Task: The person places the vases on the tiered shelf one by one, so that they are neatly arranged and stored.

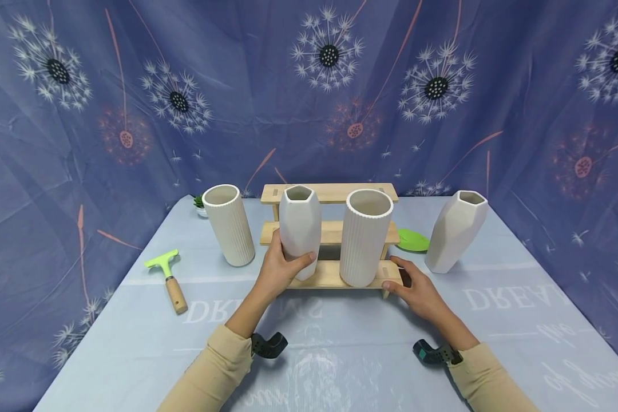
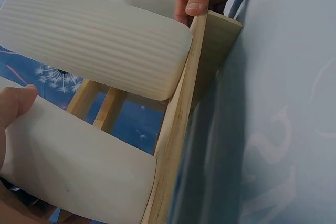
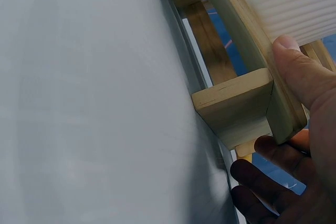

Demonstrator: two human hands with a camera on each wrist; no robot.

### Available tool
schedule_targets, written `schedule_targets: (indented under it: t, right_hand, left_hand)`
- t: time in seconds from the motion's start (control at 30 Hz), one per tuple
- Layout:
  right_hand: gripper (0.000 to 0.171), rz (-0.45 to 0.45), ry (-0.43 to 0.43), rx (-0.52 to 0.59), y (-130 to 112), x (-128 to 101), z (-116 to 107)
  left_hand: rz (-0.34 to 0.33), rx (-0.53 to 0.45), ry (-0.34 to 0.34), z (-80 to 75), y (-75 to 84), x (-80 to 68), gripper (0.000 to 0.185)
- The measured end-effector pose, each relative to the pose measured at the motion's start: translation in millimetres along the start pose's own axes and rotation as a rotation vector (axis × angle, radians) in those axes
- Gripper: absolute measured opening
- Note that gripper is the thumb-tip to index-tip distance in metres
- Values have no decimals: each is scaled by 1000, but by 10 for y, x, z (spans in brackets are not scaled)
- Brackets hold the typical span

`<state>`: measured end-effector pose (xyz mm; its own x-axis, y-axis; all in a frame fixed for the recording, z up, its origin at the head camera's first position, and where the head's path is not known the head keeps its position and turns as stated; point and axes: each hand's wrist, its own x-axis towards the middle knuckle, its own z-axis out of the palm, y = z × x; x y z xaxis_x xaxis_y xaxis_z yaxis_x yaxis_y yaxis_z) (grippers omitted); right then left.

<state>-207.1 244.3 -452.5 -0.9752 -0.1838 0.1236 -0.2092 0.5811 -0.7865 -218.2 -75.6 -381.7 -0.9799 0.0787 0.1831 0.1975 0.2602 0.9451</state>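
Note:
A three-step wooden shelf (image 1: pixel 329 193) stands mid-table. On its lowest step are a white faceted vase (image 1: pixel 300 220) and a white ribbed cylinder vase (image 1: pixel 365 234). My left hand (image 1: pixel 283 266) grips the faceted vase low down, fingers and thumb round it. The left wrist view shows my left thumb (image 2: pixel 16 106) on that faceted vase (image 2: pixel 79 171), with the ribbed vase (image 2: pixel 94 40) beyond. My right hand (image 1: pixel 414 289) pinches the right end of the lowest plank. In the right wrist view its thumb (image 3: pixel 302 72) lies on top of the plank end (image 3: pixel 236 108), fingers beneath.
A second ribbed vase (image 1: pixel 229 226) stands left of the shelf and a second faceted vase (image 1: pixel 455 232) stands to its right. A green plate (image 1: pixel 412 240) lies behind the right end. A green scraper (image 1: pixel 171 280) lies at the left. A small plant (image 1: pixel 199 203) sits far back.

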Motion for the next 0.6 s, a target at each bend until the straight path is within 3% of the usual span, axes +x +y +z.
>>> schedule_targets:
  t: [0.6]
  right_hand:
    - [78, 14, -4, -19, 11, 11, 6]
  left_hand:
    - [40, 5, -6, -165, 1, -167, 83]
